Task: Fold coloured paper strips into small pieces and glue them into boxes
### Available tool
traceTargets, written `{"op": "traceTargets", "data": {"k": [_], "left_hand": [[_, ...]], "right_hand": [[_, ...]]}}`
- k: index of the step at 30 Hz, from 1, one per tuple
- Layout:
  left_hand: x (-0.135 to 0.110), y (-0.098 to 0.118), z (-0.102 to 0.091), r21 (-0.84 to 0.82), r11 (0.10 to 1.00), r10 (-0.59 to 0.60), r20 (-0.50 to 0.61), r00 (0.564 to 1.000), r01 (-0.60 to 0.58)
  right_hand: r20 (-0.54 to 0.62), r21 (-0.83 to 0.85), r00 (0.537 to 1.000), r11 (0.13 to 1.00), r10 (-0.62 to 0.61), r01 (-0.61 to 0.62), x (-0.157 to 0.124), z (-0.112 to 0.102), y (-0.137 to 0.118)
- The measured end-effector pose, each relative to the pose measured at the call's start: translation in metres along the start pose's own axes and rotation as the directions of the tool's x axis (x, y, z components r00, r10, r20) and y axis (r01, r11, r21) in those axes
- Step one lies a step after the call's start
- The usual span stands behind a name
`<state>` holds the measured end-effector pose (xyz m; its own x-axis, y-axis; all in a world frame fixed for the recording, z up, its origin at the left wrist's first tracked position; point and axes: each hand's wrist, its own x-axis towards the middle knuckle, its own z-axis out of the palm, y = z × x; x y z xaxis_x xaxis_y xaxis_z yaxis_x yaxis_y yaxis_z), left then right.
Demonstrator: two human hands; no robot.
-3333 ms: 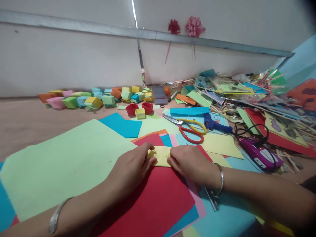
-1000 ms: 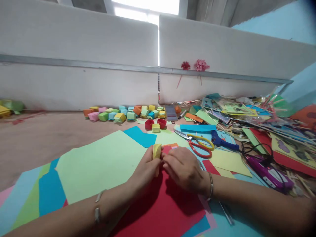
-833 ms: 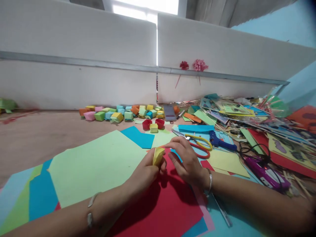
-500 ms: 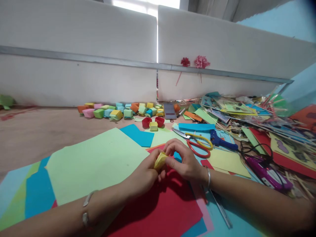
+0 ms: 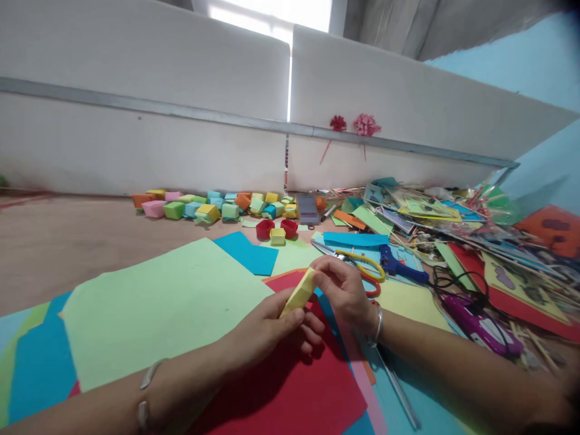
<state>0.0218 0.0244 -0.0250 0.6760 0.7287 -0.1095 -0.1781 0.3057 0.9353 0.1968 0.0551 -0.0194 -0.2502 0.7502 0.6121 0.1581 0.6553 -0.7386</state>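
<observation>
Between my two hands is a small folded piece of yellow paper, tilted up toward the right. My left hand grips its lower end between thumb and fingers, the other fingers spread beneath. At its upper end my right hand pinches the edge with thumb and forefinger. Both hands are above a red sheet of paper. Just beyond my right hand lie scissors with yellow and red handles, partly hidden by it. Two red paper boxes and a small yellow paper box stand farther back.
A large pale green sheet covers the left side. Several coloured paper boxes line the back. On the right are a blue glue gun, a purple device with a black cord, and a heap of papers and sticks.
The yellow paper has turned and now shows as a longer strip. My right hand has shifted slightly to its upper end, while my left fingers have opened out below. The view has shifted slightly.
</observation>
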Motion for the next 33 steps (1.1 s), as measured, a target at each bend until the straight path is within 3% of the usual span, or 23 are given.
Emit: {"op": "traceTargets", "data": {"k": [7,17,26,33], "left_hand": [[-0.0013,0.0023,0.0004,0.061,0.998,0.006,0.034,0.999,-0.008],[-0.0058,0.0021,0.0013,0.065,0.997,0.034,0.133,0.991,-0.043],[-0.0078,0.0042,0.0043,0.040,0.999,0.018,0.123,0.992,-0.024],[-0.0079,-0.0016,0.0032,-0.012,1.000,0.013,0.062,0.998,-0.013]], "right_hand": [[-0.061,0.212,0.967,0.950,0.246,-0.229,-0.0007,0.0032,0.0069],[-0.065,0.391,0.922,0.860,0.381,-0.327,0.0012,0.0083,0.0020],[-0.069,0.443,0.920,0.838,0.387,-0.319,0.0011,0.0085,-0.0007],[-0.135,0.336,0.959,0.922,0.248,-0.191,0.0030,0.0083,-0.0027]]}}
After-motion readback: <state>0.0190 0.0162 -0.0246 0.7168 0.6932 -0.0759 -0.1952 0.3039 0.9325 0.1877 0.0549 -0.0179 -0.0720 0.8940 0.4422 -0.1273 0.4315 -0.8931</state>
